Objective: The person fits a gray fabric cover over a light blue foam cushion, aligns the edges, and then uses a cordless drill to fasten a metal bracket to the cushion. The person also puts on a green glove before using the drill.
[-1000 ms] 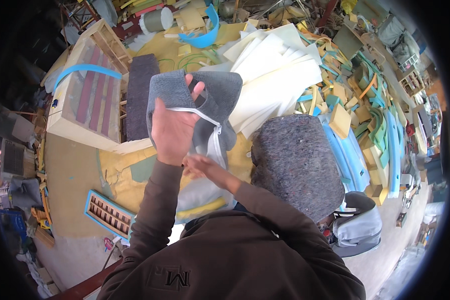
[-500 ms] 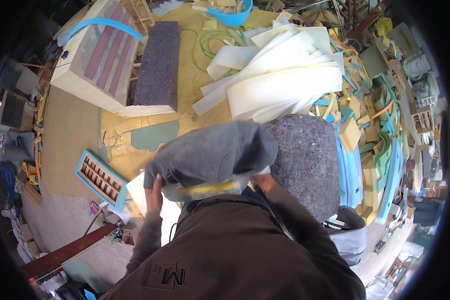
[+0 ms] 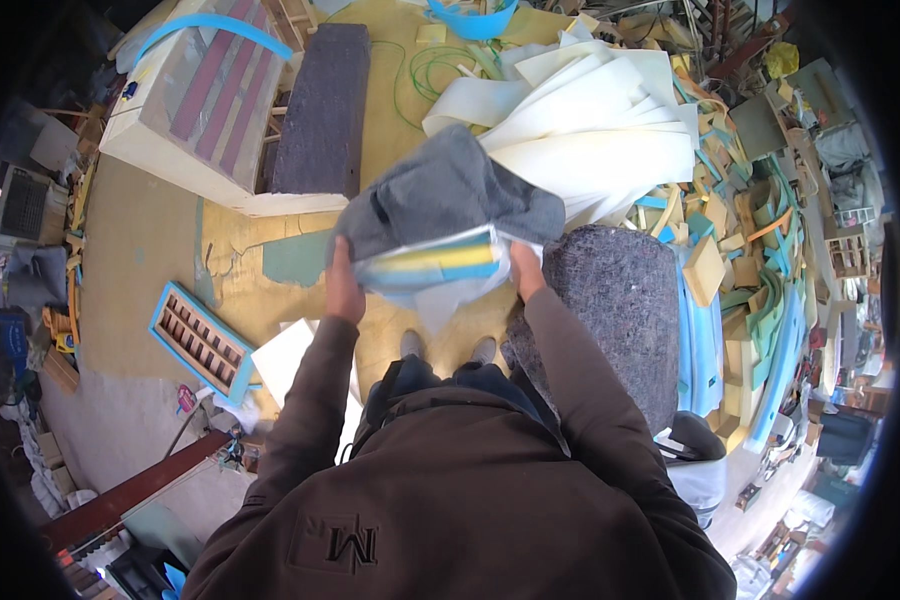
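Between my hands hangs a grey fabric cushion, lifted off the floor and tilted. Its near side is open and shows yellow foam above a blue foam layer. A thin whitish lining droops below the opening. My left hand is closed on the cushion's left edge, thumb upward. On the other side my right hand grips the right edge by the white lining; some of its fingers are hidden behind the cloth. Just right of that hand stands a speckled dark felt-covered block.
White foam sheets lie piled beyond the cushion. Foam offcuts heap up at right. A wooden sofa frame stands far left, and a small blue-edged slatted frame lies nearer. A white board is left of my feet.
Both hands have moved forward, away from my body, with the cushion. Its open side now shows more yellow and blue foam, and my feet have come into view below it.
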Demonstrator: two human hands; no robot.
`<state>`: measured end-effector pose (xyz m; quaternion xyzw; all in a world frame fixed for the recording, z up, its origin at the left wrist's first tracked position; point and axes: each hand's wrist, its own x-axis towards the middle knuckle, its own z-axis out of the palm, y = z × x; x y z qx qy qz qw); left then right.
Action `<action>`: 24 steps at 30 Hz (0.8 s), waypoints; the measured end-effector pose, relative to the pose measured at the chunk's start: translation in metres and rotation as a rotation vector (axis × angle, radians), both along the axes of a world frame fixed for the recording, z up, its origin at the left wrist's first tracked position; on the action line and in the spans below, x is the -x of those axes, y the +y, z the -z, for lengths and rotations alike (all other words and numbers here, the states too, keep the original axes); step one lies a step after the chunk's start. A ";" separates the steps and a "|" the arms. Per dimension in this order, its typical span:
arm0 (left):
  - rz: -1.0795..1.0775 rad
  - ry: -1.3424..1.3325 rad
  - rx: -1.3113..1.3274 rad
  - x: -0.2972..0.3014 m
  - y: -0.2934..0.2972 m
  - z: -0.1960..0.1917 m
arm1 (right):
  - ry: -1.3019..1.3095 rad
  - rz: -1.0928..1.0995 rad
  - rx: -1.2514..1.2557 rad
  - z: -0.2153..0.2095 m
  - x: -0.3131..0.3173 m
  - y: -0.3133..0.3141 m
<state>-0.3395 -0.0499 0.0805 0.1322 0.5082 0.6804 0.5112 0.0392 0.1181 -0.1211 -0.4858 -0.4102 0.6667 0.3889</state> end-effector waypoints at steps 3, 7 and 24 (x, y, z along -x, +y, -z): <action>0.045 -0.008 0.114 0.004 0.031 -0.007 | -0.008 0.098 -0.217 -0.007 0.017 0.036; 0.014 -0.044 0.134 0.008 0.042 -0.016 | -0.441 0.025 -0.342 -0.053 0.033 0.030; 0.102 -0.282 -0.126 0.033 -0.052 -0.009 | -0.526 0.166 -0.172 -0.146 0.065 -0.057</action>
